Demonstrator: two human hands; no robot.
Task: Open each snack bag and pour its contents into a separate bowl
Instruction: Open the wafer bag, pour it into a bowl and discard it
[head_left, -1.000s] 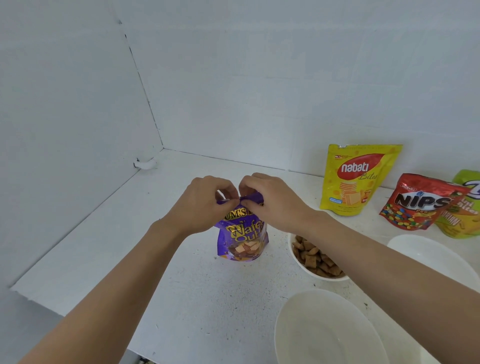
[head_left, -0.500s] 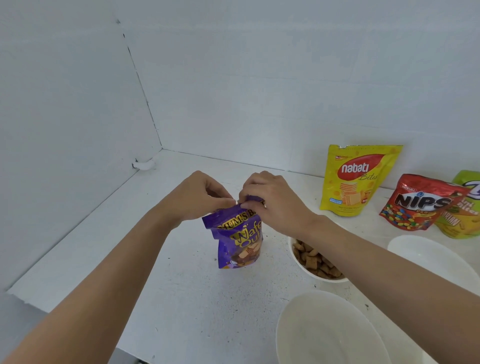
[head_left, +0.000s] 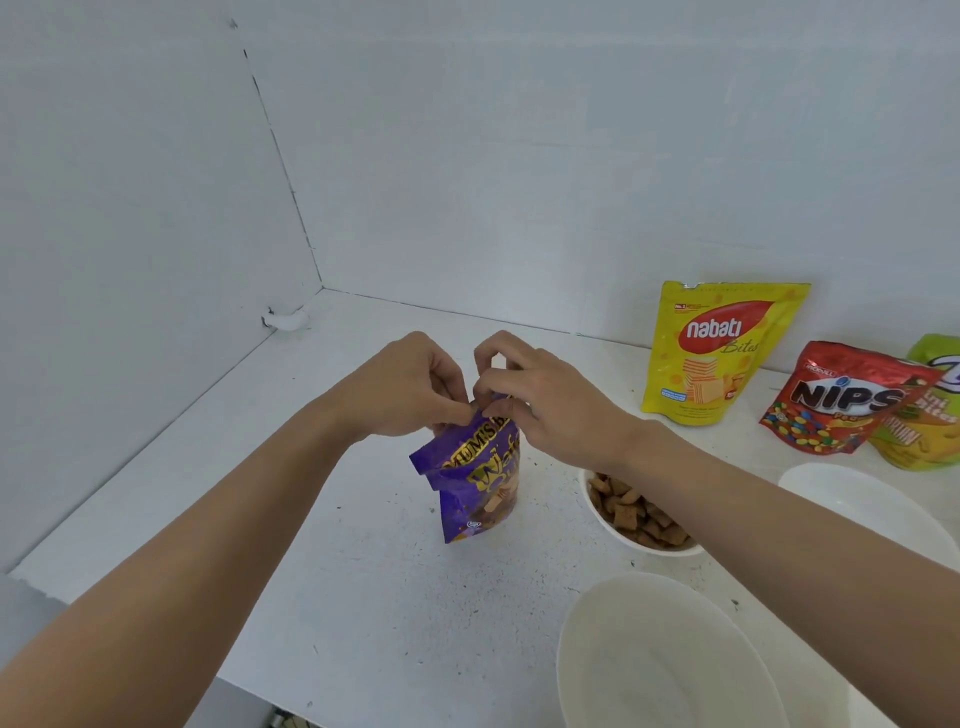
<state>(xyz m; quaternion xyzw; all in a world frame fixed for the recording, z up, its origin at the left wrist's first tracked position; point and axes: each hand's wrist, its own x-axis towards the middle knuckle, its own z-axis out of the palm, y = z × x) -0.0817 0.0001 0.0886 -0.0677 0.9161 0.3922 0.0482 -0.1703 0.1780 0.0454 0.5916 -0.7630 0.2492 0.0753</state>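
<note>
A purple wafer snack bag (head_left: 475, 486) stands on the white table, tilted with its top corner sticking out to the left. My left hand (head_left: 410, 387) and my right hand (head_left: 540, 405) both pinch its top edge, fingertips close together. To the right, a white bowl (head_left: 618, 535) holds brown square snacks. An empty white bowl (head_left: 670, 660) sits at the front, another empty bowl (head_left: 872, 509) at the right. Against the back wall lean a yellow Nabati bag (head_left: 719, 353), a red Nips bag (head_left: 841, 400) and a green-yellow bag (head_left: 930, 415).
White walls close the table at the left and back, meeting in a corner. A small white blob (head_left: 285, 319) sits at the foot of the left wall. The table's front edge (head_left: 156, 644) runs diagonally at lower left.
The purple bag has tilted and its top left corner has swung out leftward. Both hands stay pinched on the top edge, fingers working closer together.
</note>
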